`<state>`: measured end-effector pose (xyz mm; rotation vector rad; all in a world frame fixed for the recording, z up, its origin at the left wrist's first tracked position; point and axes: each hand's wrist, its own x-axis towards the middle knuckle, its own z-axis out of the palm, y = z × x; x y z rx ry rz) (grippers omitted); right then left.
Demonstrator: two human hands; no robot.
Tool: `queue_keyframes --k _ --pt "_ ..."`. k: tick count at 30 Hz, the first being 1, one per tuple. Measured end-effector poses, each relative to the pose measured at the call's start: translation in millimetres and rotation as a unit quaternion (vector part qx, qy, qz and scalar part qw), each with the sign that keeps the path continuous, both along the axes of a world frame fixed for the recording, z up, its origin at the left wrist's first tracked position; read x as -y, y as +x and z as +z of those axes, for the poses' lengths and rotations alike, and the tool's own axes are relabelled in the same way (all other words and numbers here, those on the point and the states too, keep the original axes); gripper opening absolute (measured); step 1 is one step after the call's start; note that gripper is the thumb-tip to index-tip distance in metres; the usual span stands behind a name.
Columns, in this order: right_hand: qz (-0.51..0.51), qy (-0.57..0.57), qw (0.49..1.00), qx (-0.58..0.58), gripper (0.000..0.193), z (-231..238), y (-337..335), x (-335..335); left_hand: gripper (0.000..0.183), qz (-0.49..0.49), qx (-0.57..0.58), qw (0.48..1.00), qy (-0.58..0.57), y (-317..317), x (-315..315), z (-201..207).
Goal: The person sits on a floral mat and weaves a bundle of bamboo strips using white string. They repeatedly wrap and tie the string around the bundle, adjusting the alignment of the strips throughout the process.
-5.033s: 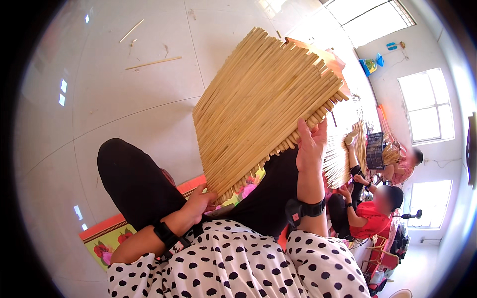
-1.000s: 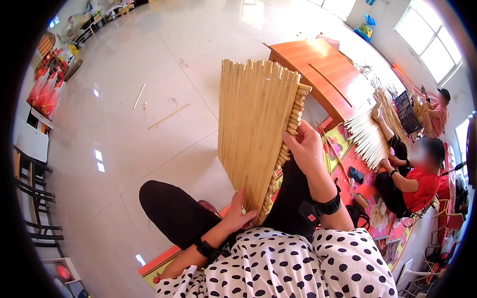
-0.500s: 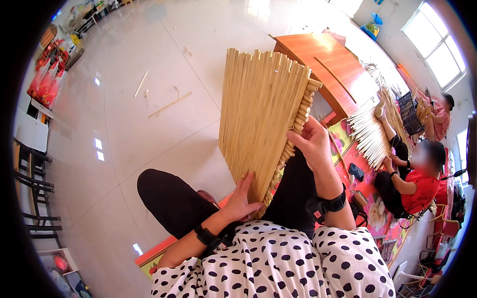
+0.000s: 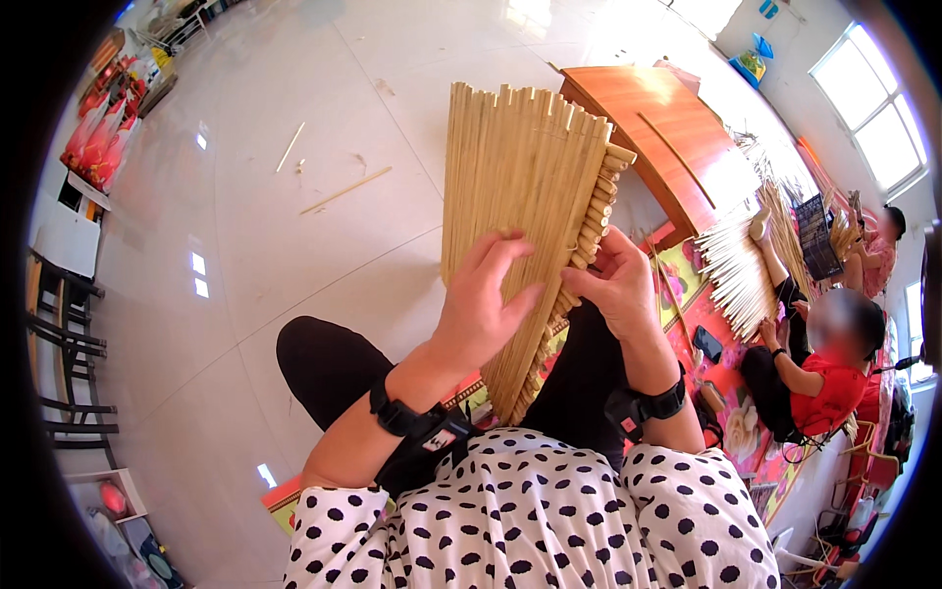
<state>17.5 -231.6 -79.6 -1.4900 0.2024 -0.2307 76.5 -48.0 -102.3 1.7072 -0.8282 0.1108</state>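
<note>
A stiff reed mat (image 4: 510, 177) of pale stalks laid side by side stands tilted over my lap. Its far end is uneven, and a row of rounded, bent stalk ends lines its right edge. My right hand (image 4: 620, 287) pinches that edge between thumb and fingers, about halfway along. Over the mat's face is my left hand (image 4: 483, 304), thumb and fingers apart, with nothing held; whether its fingertips touch the stalks I cannot tell. The back of the mat is hidden.
An orange-brown wooden table (image 4: 638, 108) stands ahead to the right. On a flowered floor mat (image 4: 677, 265) sits a co-worker in red (image 4: 824, 383) beside spread stalks (image 4: 736, 275). Loose stalks (image 4: 345, 191) lie on the tiled floor; dark stools (image 4: 74, 373) line the left.
My left hand has lifted from the mat's near end and moved farther up over its face. My right hand keeps its pinch on the edge. The mat has shifted slightly.
</note>
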Motion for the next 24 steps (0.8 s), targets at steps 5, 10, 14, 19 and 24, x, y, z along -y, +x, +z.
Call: queue_keyframes --k 5,10,14,19,24 --pt "0.025 0.014 1.0 -0.005 0.057 -3.0 1.3 -3.3 0.021 0.053 0.059 0.997 0.019 3.7 28.0 11.9" --pt "0.026 -0.015 0.999 0.009 0.058 -9.5 0.8 -4.2 0.016 0.096 0.099 0.989 0.051 1.0 31.3 19.9" --pt "0.024 -0.027 0.999 -0.004 0.058 -8.6 1.8 -5.3 0.012 0.134 0.126 0.976 0.115 -5.0 31.7 26.5" --pt "0.026 -0.026 0.999 0.002 0.058 -9.0 3.3 -3.5 0.009 0.095 0.083 0.99 0.056 0.7 29.1 28.6" --pt "0.029 -0.001 1.0 -0.006 0.058 -4.7 2.1 -5.5 0.008 0.06 0.057 0.996 0.036 3.1 24.4 24.0"
